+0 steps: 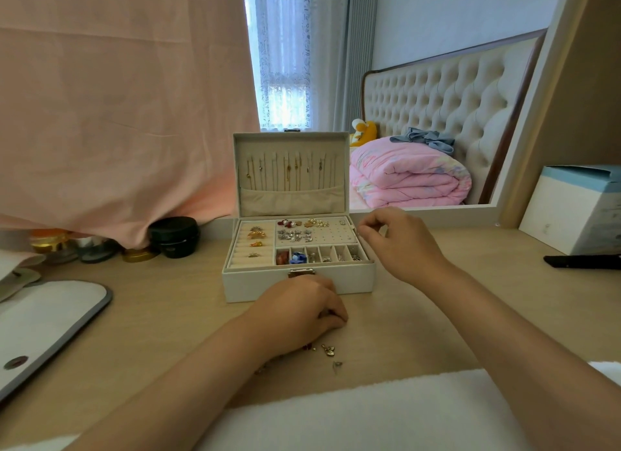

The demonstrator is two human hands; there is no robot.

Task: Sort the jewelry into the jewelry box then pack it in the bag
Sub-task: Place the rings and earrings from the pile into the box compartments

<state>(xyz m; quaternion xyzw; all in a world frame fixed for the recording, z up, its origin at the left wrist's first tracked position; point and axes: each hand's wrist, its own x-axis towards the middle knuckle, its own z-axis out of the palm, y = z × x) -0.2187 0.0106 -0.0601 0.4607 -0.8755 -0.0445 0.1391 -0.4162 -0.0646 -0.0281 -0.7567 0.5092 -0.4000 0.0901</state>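
1 open jewelry box (242,282) sits on the worktop (168,316), with 6 small compartments in front. The left hand (302,311) curls over loose jewelry (328,350). The right hand (396,239) pinches beside the box; whether either holds anything, I cannot tell.

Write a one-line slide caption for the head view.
Open jewelry box on a desk; left hand curled beside loose jewelry in front, right hand poised at the box's right edge.
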